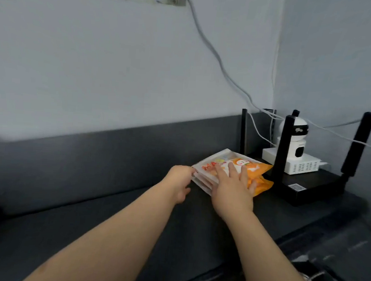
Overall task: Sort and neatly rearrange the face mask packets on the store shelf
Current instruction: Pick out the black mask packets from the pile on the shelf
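Orange-and-white mask packets (259, 166) stacked centre-right on dark shelf (87, 232), beside black router (320, 187). Right hand (231, 191) lies flat on top, fingers (232, 168) straight. Left hand (178, 181) touches stack's left corner; grip unclear.

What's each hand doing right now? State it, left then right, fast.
Left hand: fingers curled against the left edge of the face mask packet stack; a grip cannot be told.
Right hand: open, pressing flat on top of the stack.

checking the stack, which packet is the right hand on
The top packet, with the orange print: the right hand lies flat on it. The lower packets sit beneath, only edges showing.
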